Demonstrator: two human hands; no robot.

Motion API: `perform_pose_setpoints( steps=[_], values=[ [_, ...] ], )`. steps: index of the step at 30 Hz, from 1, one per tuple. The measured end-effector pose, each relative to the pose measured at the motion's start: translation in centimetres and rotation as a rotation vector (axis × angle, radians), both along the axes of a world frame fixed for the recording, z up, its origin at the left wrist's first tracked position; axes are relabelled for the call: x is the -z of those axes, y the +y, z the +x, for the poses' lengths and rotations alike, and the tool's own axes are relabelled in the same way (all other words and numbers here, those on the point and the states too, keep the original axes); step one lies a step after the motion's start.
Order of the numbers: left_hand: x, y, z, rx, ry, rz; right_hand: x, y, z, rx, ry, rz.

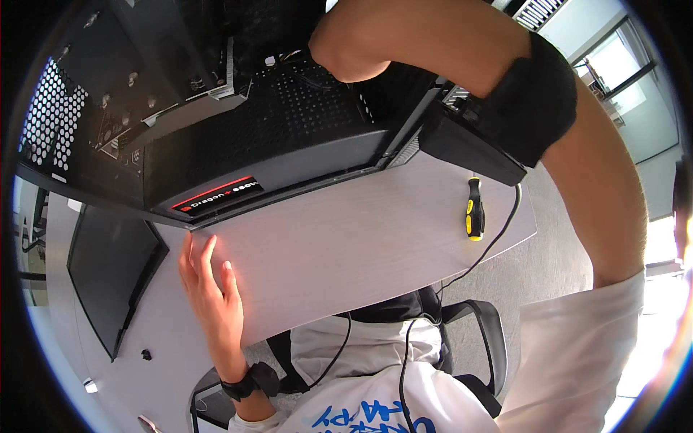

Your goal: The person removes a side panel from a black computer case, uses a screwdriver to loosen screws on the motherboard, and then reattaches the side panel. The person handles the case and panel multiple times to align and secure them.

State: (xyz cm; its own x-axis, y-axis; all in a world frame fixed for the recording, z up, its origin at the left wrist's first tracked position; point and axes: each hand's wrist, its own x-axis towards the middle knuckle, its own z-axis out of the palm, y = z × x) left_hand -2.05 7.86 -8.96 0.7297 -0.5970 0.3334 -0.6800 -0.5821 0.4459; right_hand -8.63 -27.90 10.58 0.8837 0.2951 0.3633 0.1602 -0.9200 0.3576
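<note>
A black computer case (289,162) stands on the desk with its near side off, showing a perforated inner shroud (289,97). My right hand (351,45) reaches over and into the case from the right; its fingers are hidden, so what it touches cannot be made out. At the near left bottom edge of the case, my left hand (209,278) rests with fingers stretched and spread, fingertips close to or against that edge. Nothing is in my left hand. Inside, a board with a metal-edged card (184,108) shows at left.
A black and yellow screwdriver (474,209) lies on the pale desk (346,245) at right. A dark flat panel (112,274) lies at left, near a small black piece (146,355). A cable (498,242) hangs over the desk edge by the chair (484,325).
</note>
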Motion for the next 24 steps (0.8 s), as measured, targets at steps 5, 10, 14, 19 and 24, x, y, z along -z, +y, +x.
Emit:
perform_pose_setpoints(
  steps=[5,10,14,19,24],
  values=[
    [-0.1,0.0,-0.1,-0.001,0.008,0.012,0.4,-0.1,0.8,0.011,-0.008,0.0],
    [-0.1,-0.1,-0.1,0.002,0.017,0.006,-0.8,0.4,-1.3,-0.025,0.005,-0.013],
    [-0.1,-0.1,0.0,0.005,0.008,0.025,-2.6,0.9,-3.8,-0.042,0.054,-0.027],
    [-0.3,-0.1,-0.2,-0.006,0.015,0.034,-3.5,1.4,-4.8,-0.054,0.112,-0.043],
    [-0.4,-0.2,-0.2,-0.02,0.018,0.046,-3.0,1.4,-4.0,-0.076,0.115,-0.069]
  ],
)
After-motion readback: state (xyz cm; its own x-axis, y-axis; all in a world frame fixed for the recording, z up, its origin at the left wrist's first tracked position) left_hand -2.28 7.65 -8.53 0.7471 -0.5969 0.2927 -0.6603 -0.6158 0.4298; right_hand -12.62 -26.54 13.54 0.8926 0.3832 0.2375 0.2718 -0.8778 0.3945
